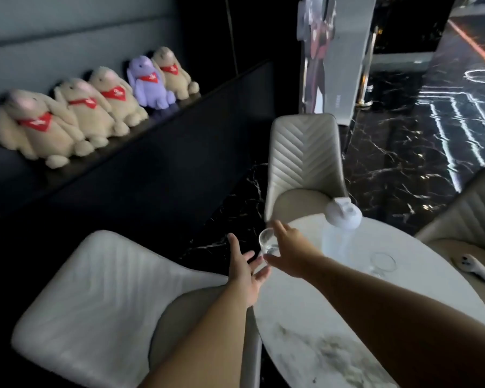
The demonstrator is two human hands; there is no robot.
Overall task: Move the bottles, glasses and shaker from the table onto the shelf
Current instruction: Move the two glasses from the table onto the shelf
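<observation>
marble tabletop [305, 317], dark room | left hand [242, 271] grip released | right hand [287, 252] grip grasping clear glass [269, 242] | shaker [340, 224] upright behind

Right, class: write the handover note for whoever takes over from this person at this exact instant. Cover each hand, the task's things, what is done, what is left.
Right hand: fingers around the small glass at the table's left edge; the grip looks closed, though blurred.
Left hand: open, empty, just beside the glass.
Shaker bottle, white lid: upright at the table's far side.
Second glass: on the table, right of the shaker.
Shelf: holds only plush rabbits; none of the task's things are there.
Left: this glass, the second glass, the shaker. No other bottles are visible.
</observation>
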